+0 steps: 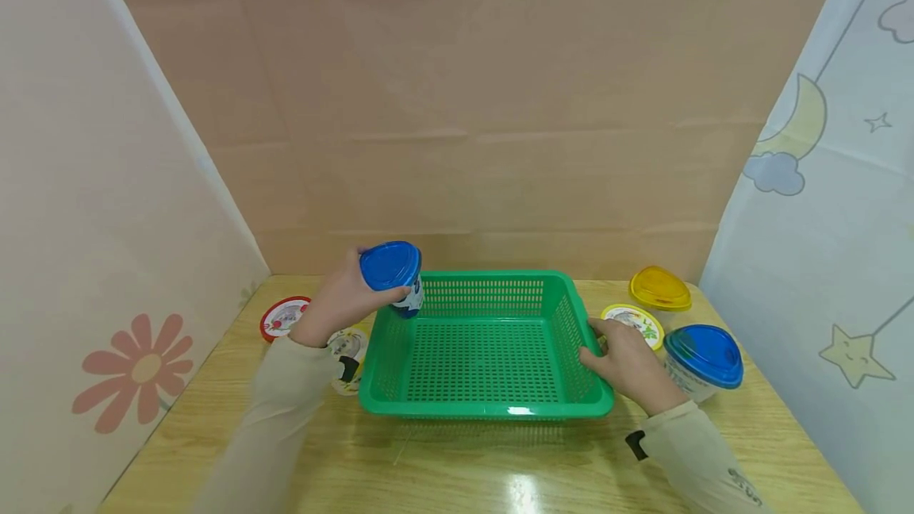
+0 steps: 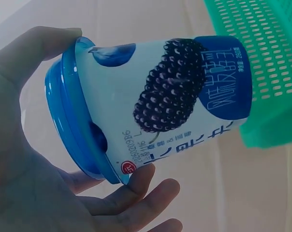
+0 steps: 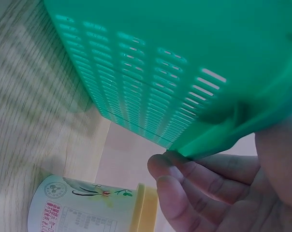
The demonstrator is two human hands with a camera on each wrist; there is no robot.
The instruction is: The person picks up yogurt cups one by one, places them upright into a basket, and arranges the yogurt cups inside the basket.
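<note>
My left hand (image 1: pixel 334 298) grips a yogurt cup with a blue lid (image 1: pixel 390 265) over the left rim of a green plastic basket (image 1: pixel 485 409). In the left wrist view the cup (image 2: pixel 170 92) lies sideways across the picture, a blackberry printed on its side, thumb and fingers around its lid end. The basket's inside is bare and its floor is slotted. On its right rim, my right hand (image 1: pixel 631 367) holds on, thumb at the inner side. The right wrist view shows fingers (image 3: pixel 204 186) curled beneath the rim, outside the slotted wall (image 3: pixel 131 72).
Left of the basket stand a red-rimmed cup (image 1: pixel 284 319) and a yellow-rimmed one (image 1: pixel 350 347) partly behind my left wrist. To the right are a white-and-yellow lidded cup (image 1: pixel 634 325), a yellow-lidded cup (image 1: pixel 660 289) and a blue-lidded cup (image 1: pixel 703 357). Cloth walls enclose the wooden table (image 1: pixel 457 474).
</note>
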